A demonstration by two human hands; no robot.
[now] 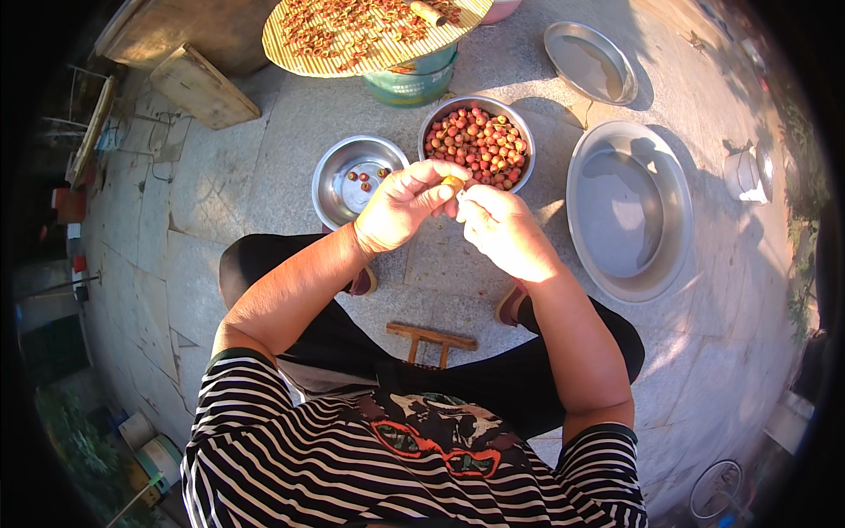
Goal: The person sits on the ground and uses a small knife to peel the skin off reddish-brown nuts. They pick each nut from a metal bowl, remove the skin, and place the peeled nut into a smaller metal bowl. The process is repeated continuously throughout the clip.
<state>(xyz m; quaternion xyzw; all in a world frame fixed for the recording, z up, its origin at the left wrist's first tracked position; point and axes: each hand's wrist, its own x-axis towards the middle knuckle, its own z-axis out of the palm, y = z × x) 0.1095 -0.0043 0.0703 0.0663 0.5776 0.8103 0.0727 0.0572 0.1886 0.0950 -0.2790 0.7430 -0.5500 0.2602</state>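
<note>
My left hand (410, 196) pinches a small yellow-orange fruit (453, 183) between thumb and fingers. Close against it, my right hand (500, 226) has its fingers curled round a small pale object (461, 196), mostly hidden by the fingers; I cannot tell what it is. Both hands are raised in front of two steel bowls. The right bowl (429, 112) is heaped with small red fruits (476, 144), some with stems, like crab apples or hawthorns. Several reddish fruit pieces (364, 178) lie on the bottom of the left bowl (330, 206), partly covered by my left hand.
Sliced fruit dries on a round slatted tray (297, 63), with a roller-like piece (428, 13) on it, above a green bucket (409, 86). Wide metal basins (676, 218) stand at right. A wooden board (201, 89) is at left, a wooden stool (432, 335) between my legs.
</note>
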